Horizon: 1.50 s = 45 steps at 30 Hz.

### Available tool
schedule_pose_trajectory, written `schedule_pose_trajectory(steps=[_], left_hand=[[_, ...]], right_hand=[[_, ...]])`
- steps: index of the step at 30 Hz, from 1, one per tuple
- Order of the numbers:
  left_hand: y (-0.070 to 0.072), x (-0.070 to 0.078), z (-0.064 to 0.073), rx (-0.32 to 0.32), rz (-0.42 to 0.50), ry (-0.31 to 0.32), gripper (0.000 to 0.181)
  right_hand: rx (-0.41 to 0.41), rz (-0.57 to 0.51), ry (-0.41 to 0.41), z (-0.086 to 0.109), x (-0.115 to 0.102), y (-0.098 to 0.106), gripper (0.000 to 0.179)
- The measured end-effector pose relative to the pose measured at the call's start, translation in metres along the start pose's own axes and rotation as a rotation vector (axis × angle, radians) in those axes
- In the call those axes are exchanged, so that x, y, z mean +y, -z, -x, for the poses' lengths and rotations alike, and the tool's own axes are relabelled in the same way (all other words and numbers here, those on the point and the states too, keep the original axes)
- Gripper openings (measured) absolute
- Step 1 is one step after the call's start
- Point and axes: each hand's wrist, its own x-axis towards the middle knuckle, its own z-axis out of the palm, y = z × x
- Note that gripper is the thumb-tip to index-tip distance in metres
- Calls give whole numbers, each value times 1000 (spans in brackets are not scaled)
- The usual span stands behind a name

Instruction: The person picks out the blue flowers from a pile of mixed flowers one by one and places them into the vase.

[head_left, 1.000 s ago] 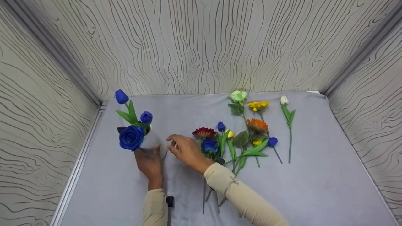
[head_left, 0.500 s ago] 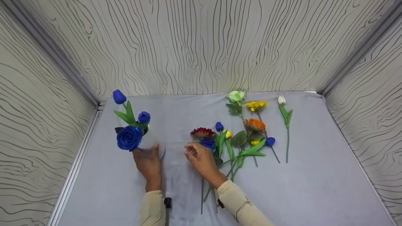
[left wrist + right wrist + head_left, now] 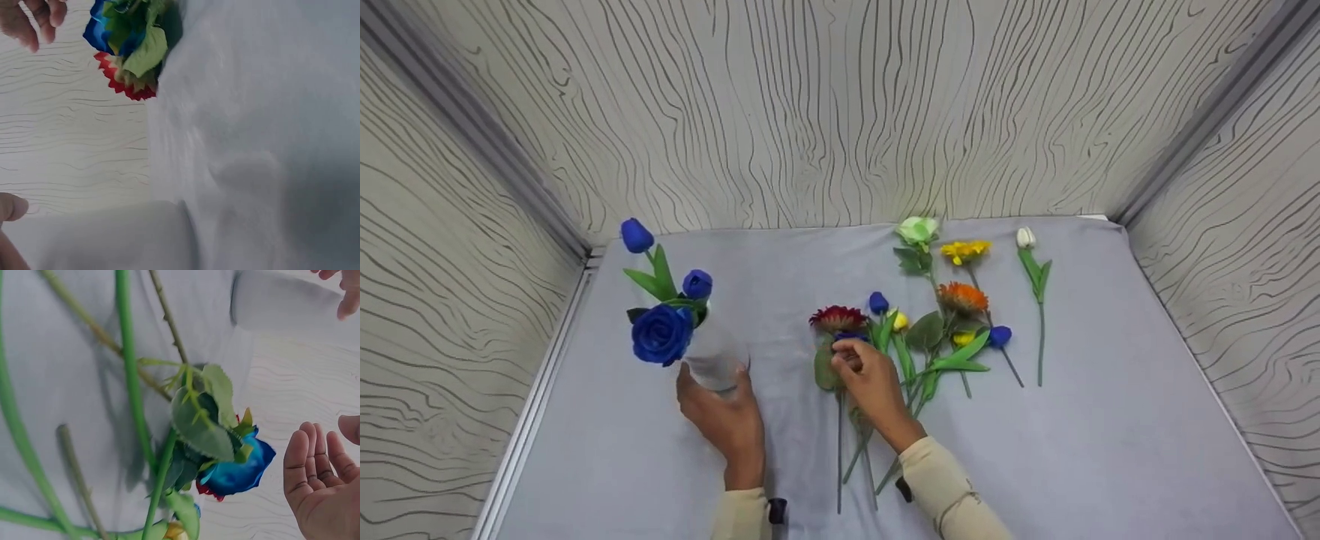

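Note:
A white vase (image 3: 716,356) stands at the left, holding a blue rose (image 3: 661,334) and two other blue blooms, one a tulip (image 3: 637,235). My left hand (image 3: 727,420) is at the near side of the vase, thumb and fingers spread around it; in the left wrist view the thumb (image 3: 12,207) lies by the vase's edge. My right hand (image 3: 874,382) hovers over a second blue rose (image 3: 242,461), partly hiding it in the head view. Its fingers are loosely bent with nothing between them. A dark red flower (image 3: 838,319) lies just beyond that rose.
More flowers lie on the grey cloth (image 3: 1117,450) to the right: a pale green rose (image 3: 917,230), a yellow flower (image 3: 964,252), an orange flower (image 3: 962,297) and a white tulip (image 3: 1026,238). Several stems cross. Patterned walls (image 3: 825,112) enclose the back and sides.
My right hand has moved right, from beside the vase to above the second blue rose. The left hand has drawn back toward me, loosening around the vase. The view has shifted slightly.

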Motion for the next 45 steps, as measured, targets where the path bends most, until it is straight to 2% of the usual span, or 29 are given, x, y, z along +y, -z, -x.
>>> schedule_pose_trajectory(steps=[5,9,15,23,32,40,45], left_hand=[[3,7,8,-51,44,-8,67],[1,10,18,-155,75,-23,60],[-8,12,35,-293,36,-115,55],[-17,16,56,-378,-4,-189,56],[-30,14,77,-495,-57,-231,55],[-36,17,89,-587,-79,-246,55],[-41,18,94,-621,-121,-267,48]], right_hand=[[18,6,-18,2,4,8,36],[26,7,-34,4,9,12,36],[53,-11,-43,9,15,18,29],[91,26,-106,18,23,29,26],[147,81,-94,30,37,37,28],[198,83,-142,35,46,46,19],[180,96,-173,37,51,47,19]])
